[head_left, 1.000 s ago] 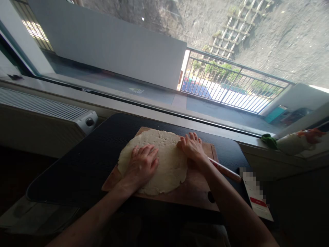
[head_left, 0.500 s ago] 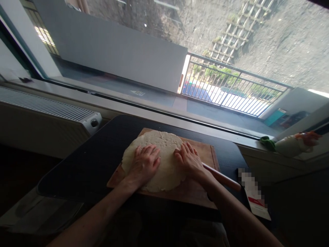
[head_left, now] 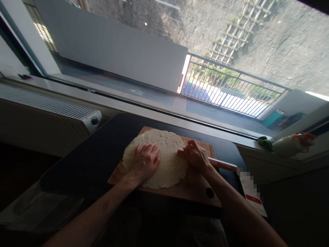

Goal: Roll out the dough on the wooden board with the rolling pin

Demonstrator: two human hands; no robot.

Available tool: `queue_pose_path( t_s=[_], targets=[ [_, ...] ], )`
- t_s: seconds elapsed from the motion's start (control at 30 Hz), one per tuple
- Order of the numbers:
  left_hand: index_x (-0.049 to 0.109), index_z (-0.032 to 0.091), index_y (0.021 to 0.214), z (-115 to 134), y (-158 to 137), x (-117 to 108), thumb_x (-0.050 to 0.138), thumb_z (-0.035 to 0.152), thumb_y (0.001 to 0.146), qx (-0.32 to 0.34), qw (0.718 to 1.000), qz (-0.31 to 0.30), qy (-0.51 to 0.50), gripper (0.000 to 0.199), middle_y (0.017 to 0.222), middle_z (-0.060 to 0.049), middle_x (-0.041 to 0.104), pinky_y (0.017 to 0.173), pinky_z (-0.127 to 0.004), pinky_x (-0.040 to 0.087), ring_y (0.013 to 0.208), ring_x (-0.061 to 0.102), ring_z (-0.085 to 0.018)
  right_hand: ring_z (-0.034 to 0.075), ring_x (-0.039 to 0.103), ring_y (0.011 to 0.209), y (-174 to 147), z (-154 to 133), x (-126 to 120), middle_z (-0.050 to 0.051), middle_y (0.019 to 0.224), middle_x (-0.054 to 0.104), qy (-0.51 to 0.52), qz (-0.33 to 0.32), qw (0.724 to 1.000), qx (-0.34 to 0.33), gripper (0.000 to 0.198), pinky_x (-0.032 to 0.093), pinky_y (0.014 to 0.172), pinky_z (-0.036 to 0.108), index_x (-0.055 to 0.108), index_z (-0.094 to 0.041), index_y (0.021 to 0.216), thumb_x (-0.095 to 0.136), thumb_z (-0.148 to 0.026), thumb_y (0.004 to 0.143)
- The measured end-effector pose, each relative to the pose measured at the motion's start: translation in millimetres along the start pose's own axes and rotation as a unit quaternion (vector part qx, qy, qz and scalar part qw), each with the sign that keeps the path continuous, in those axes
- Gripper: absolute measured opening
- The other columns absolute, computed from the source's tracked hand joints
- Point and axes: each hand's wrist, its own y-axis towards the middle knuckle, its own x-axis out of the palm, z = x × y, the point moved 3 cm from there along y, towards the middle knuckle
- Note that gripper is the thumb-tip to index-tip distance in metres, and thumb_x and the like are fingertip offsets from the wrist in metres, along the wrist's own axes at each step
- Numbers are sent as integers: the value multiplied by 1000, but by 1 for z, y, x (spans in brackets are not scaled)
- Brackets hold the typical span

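Note:
A wide, flat round of pale dough [head_left: 169, 168] covers much of a wooden cutting board [head_left: 197, 188]. Flat on the dough's left part lies my left hand [head_left: 146, 160], fingers stretched out and holding nothing. My right hand [head_left: 197, 156] is closed round a wooden rolling pin [head_left: 223, 164] at the right edge of the dough. One end of the pin pokes out left of my fingers over the dough; the other reaches right, past the board.
The board rests on a dark table [head_left: 89, 161] with rounded corners. At its right edge lies a partly blurred packet [head_left: 253, 197] with a red stripe. A white radiator [head_left: 51, 106] stands left, below the window sill [head_left: 164, 118]. On the sill's right is a white pot [head_left: 289, 145].
My right hand has gone from lying flat to closing round the rolling pin. The pin's outer end has swung away from me. My left hand stays on the dough.

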Motion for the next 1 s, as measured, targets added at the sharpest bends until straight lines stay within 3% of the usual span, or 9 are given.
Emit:
queue_pose_path(
  t_s=[0.13,0.3,0.47,0.67,0.73,0.9,1.0],
  targets=[
    [58,22,114,0,0,1,43,28,88,1,1000,-1,-2,31,125,-9,57,107,-52,24,119,47,-27,16,53,84,-15,2,-6,5,96,57,23,0,999,-35,32,38,81,28,61,-20,85,33,-33,96],
    [58,22,116,-1,0,1,42,30,89,-2,1000,-6,2,33,127,-10,56,108,-51,23,121,46,-27,20,47,107,15,-19,0,6,117,54,68,56,993,75,31,33,93,33,55,-22,112,32,-34,95],
    [59,21,115,-1,1,1,42,31,89,1,1000,-5,1,33,127,-10,56,107,-51,24,121,46,-27,26,39,120,47,-22,9,10,130,47,37,28,983,178,39,25,101,41,49,-22,126,35,-31,91],
    [58,21,117,0,0,2,42,30,89,-3,1000,-8,0,33,127,-10,56,108,-52,22,121,46,-27,24,24,134,7,-37,11,5,138,42,47,-8,991,125,43,17,108,41,43,-26,132,33,-29,91],
    [58,21,116,1,0,1,42,30,89,-7,1000,-8,-2,33,127,-10,56,109,-51,21,122,45,-27,24,20,136,11,-35,13,5,140,40,41,-9,991,129,43,13,110,44,43,-26,133,33,-30,91],
    [58,21,117,1,1,-1,42,31,90,-16,1000,-15,-4,33,127,-9,56,109,-51,21,122,45,-26,27,23,135,52,-15,22,10,141,38,66,-81,971,216,48,21,107,48,39,-20,137,29,-32,92],
    [58,20,117,1,1,0,42,31,90,-15,1000,-14,-3,34,128,-10,55,109,-52,21,122,45,-26,26,23,136,36,-24,23,8,143,38,88,-86,974,189,48,21,108,47,36,-23,139,27,-33,93]
  ],
)
